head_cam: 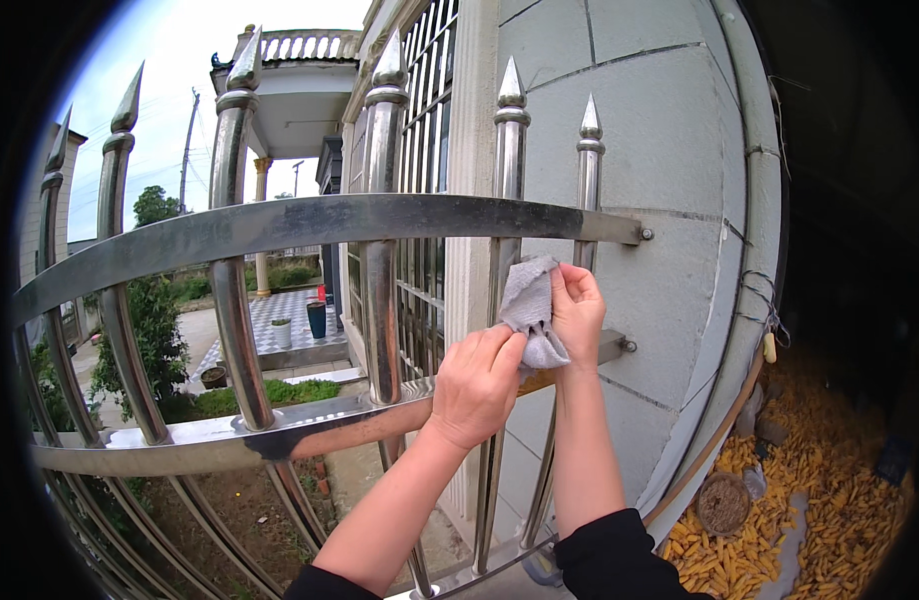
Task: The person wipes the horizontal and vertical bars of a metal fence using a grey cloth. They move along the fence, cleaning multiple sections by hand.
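Both of my hands hold a grey cloth [530, 296] in front of a stainless steel fence with spear-tipped posts. My left hand [478, 382] grips the cloth's lower left part, close to the lower rail [354, 424]. Higher and to the right, my right hand [579, 311] pinches the cloth's upper right edge between thumb and fingers. The cloth covers part of a steel post [509, 165], below the upper rail [429, 215]. Whether it presses on the post, I cannot tell. Another post [589, 180] stands just to the right, nearer the wall.
A grey tiled wall [647, 150] bears the bolted rail ends at the right. Corn cobs [729, 559] lie in a heap at lower right, with a round basket [723, 503] among them. Beyond the fence are a barred window [425, 150], shrubs and potted plants.
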Tool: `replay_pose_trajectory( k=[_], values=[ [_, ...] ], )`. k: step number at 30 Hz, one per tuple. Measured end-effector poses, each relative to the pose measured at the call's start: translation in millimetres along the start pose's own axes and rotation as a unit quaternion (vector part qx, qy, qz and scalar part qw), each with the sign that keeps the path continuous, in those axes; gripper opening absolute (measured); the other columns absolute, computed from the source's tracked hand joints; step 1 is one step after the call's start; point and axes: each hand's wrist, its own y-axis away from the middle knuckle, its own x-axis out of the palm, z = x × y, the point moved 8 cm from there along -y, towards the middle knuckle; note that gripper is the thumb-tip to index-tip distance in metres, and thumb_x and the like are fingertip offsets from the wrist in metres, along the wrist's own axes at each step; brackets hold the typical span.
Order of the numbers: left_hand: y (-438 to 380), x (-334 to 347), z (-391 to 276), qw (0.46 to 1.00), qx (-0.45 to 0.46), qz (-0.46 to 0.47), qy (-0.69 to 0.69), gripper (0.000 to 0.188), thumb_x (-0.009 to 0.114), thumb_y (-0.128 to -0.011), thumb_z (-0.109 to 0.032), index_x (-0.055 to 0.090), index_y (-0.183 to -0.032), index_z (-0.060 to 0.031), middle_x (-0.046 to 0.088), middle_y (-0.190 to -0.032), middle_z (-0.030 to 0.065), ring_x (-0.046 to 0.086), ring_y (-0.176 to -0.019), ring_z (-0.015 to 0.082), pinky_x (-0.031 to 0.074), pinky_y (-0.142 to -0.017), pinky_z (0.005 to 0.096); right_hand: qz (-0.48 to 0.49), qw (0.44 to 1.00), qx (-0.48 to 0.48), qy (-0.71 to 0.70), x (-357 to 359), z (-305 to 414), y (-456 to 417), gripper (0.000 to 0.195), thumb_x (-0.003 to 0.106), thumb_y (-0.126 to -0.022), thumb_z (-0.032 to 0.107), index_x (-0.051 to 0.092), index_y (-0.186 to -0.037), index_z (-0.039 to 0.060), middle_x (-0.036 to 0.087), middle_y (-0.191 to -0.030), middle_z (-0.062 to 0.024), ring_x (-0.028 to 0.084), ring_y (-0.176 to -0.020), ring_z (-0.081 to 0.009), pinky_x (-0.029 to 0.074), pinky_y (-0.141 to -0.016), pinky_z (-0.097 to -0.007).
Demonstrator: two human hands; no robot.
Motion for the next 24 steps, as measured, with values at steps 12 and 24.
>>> replay_pose_trajectory(
  k=[12, 24],
  values=[
    [28.8, -8.9, 1.3, 0.992, -0.012, 0.035, -0.117, 0.029, 0.063, -0.064, -0.004, 0.059, -0.093, -0.0031, 0.061, -0.097, 0.0112, 0.059, -0.092, 0.0308, 0.046, -0.079, 0.0417, 0.104, 0.814, -0.354, 0.448, 65.7, 55.6, 76.9, 0.022, 0.066, -0.067, -0.006, 0.067, -0.086, 0.0064, 0.058, -0.096, -0.0093, 0.059, -0.088, -0.0262, 0.051, -0.079, -0.0335],
    [36.6, -2.3, 11.1, 0.986, -0.049, 0.051, -0.152, 0.024, 0.063, -0.075, -0.006, 0.058, -0.096, 0.0037, 0.062, -0.089, 0.0139, 0.060, -0.081, 0.0282, 0.044, -0.069, 0.0387, 0.291, 0.427, -0.349, 0.782, 144.7, -5.6, 46.1, 0.032, 0.064, -0.072, 0.019, 0.073, -0.099, 0.0056, 0.066, -0.108, -0.0100, 0.059, -0.106, -0.0209, 0.047, -0.080, -0.0260]
  ],
)
